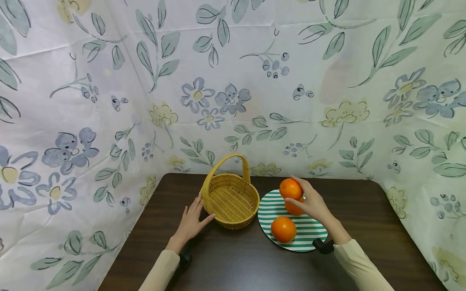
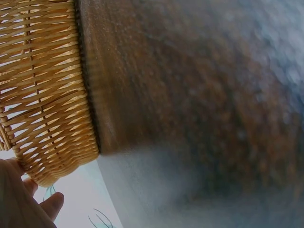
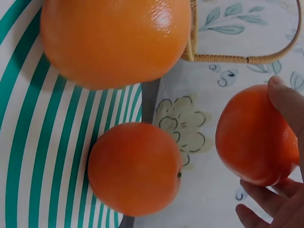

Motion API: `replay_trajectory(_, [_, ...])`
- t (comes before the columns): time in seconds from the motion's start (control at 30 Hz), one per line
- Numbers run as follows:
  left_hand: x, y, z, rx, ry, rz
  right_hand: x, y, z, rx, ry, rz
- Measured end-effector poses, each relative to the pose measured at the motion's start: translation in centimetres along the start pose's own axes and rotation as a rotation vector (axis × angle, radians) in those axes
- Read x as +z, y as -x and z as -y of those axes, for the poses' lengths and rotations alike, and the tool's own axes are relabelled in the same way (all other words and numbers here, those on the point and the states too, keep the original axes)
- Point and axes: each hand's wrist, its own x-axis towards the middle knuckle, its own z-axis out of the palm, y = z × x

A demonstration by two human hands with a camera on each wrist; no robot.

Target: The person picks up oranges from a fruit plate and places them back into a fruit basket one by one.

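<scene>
My right hand [image 1: 314,203] grips an orange [image 1: 291,188] between thumb and fingers. In the right wrist view this orange [image 3: 258,135] hangs in the air, apart from the plate. Two more oranges lie on a green-and-white striped plate [image 1: 313,232]: a front orange [image 1: 283,229] and a rear orange [image 1: 294,207], partly hidden behind the held one in the head view. To the left of the plate stands a yellow wicker basket [image 1: 233,198] with a tall handle. Fingers spread, my left hand [image 1: 191,223] touches the basket's left side; its fingertips partly show in the left wrist view.
Everything stands on a dark brown wooden table [image 1: 233,262]. Close behind and on both sides hangs a floral cloth [image 1: 233,81]. The basket's arched handle [image 1: 227,159] rises over its left and rear sides. Basket and plate stand almost side by side.
</scene>
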Motion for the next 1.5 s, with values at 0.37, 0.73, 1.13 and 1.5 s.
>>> replay_trajectory(0.37, [-0.2,-0.1,-0.1,-0.001,0.019,0.012,0.7,-0.8,1.0,-0.011,-0.006,-0.001])
replay_trajectory(0.73, [-0.1,0.0,0.2,-0.013,0.041,0.021,1.6,-1.8,1.7,0.008,-0.027,0.027])
replay_trajectory(1.13, [0.0,-0.1,0.1,-0.020,0.045,0.033,2.6,-2.6,2.9,-0.031,-0.046,0.051])
replay_trajectory(1.5, [0.0,-0.1,0.0,-0.027,0.052,0.044,3.7,-3.3,3.2,-0.012,-0.059,0.088])
